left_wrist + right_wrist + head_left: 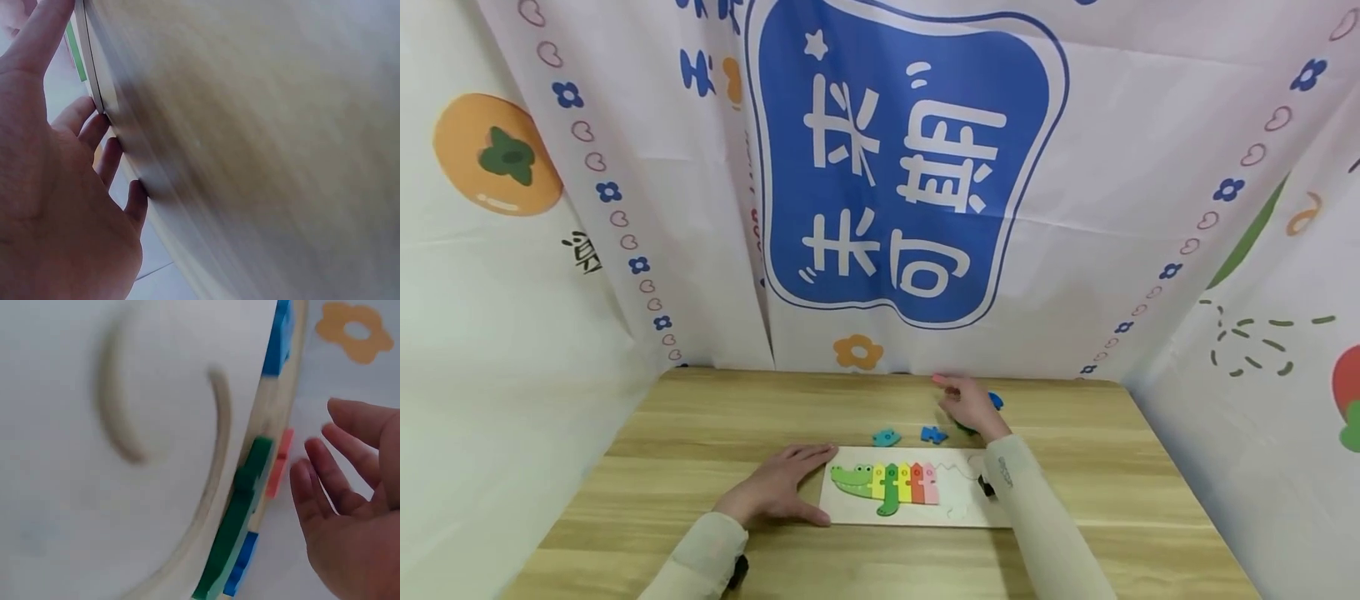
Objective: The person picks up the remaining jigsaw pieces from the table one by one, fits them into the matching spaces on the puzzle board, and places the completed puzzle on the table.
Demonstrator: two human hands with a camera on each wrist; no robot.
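A white puzzle board [958, 493] lies on the table, with a crocodile's green head [852, 480] and several coloured body pieces fitted at its left part. My left hand [778, 487] rests at the board's left end, thumb and fingers spread along the edge. Beyond the board, my right hand [970, 407] reaches over loose pieces with its fingers loosely bent. A pink piece [280, 464] lies close by its fingertips in the right wrist view. Nearer the board are a green piece [234, 519] and a blue piece [241, 562].
A teal piece [886, 437] and a blue jigsaw piece [934, 434] lie just behind the board. Another blue piece [996, 400] shows beside the right hand. Printed cloth [1112, 208] hangs along the wooden table's [715, 408] back edge and both sides.
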